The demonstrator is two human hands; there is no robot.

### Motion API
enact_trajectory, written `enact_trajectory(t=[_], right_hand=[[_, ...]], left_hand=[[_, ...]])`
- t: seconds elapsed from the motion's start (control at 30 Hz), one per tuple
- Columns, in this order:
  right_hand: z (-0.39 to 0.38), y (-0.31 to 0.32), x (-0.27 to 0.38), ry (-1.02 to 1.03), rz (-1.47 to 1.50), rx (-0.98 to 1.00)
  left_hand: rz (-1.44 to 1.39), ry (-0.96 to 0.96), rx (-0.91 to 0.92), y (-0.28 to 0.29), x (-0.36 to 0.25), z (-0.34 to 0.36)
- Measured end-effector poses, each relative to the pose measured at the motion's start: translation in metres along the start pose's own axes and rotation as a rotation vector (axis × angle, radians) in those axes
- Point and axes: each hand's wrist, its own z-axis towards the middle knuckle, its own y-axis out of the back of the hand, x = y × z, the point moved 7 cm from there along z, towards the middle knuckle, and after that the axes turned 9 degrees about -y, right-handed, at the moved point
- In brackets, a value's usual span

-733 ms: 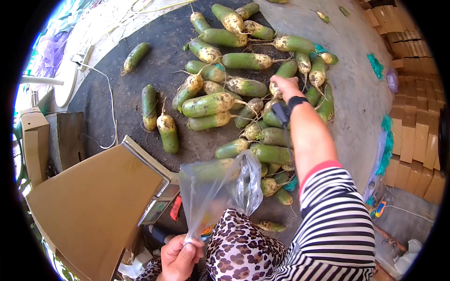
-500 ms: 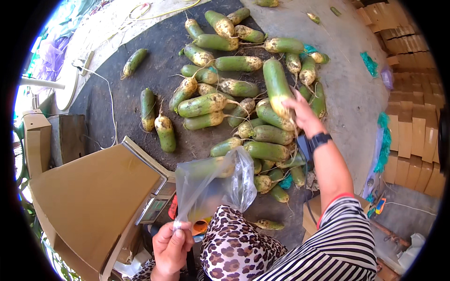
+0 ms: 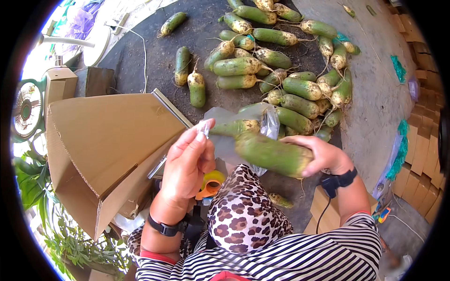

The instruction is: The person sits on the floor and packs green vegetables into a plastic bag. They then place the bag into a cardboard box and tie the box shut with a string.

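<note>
My left hand (image 3: 187, 157) pinches the gathered edge of a clear plastic bag (image 3: 269, 121), raised beside the cardboard box. In my right hand (image 3: 323, 152) is a large green radish (image 3: 272, 154), gripped by one end. It lies sideways in front of the bag, slightly blurred, its other end pointing at my left hand. Whether it touches the plastic I cannot tell. Another radish (image 3: 246, 125) shows at the bag, partly behind my fingers. Beyond, many green radishes (image 3: 236, 67) with pale, soiled root ends lie heaped on a dark mat (image 3: 136, 70).
A large open cardboard box (image 3: 112, 133) stands at the left, with a metal edge (image 3: 171, 107) along its far side. An orange-yellow tape roll (image 3: 212, 183) sits near my patterned knee (image 3: 248, 210). At far left is a fan (image 3: 28, 111). Folded cartons (image 3: 412, 173) are stacked at right.
My right hand has brought the radish from above the heap toward me and left, turning it from upright to sideways. My left hand has risen with the bag. The whole view has shifted.
</note>
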Motion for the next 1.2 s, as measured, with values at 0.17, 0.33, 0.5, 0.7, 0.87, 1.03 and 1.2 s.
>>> enact_trajectory(t=[0.17, 0.33, 0.5, 0.7, 0.87, 1.03, 1.2], right_hand=[[0.094, -0.021, -0.018, 0.086, -0.470, -0.029], [0.161, -0.029, -0.013, 0.276, -0.873, -0.386], [0.162, -0.032, -0.020, 0.311, -1.009, -0.716], [0.118, -0.035, -0.016, 0.311, -1.054, -0.770], [0.092, 0.062, 0.047, 0.532, -0.199, -0.868], [0.152, 0.244, 0.096, 0.477, 0.371, -1.319], [0.243, 0.318, 0.109, -0.063, 0.590, -1.024]], left_hand=[[0.112, 0.117, 0.052, -0.013, 0.011, -0.017], [0.085, 0.236, 0.112, -0.018, 0.025, -0.042], [0.028, 0.207, 0.134, -0.015, 0.017, -0.046], [-0.027, 0.191, 0.172, -0.014, 0.006, -0.040], [0.016, 0.333, 0.227, -0.005, -0.005, -0.041], [0.106, 0.302, 0.300, -0.009, -0.015, -0.024], [0.129, 0.244, 0.330, 0.001, -0.013, -0.019]])
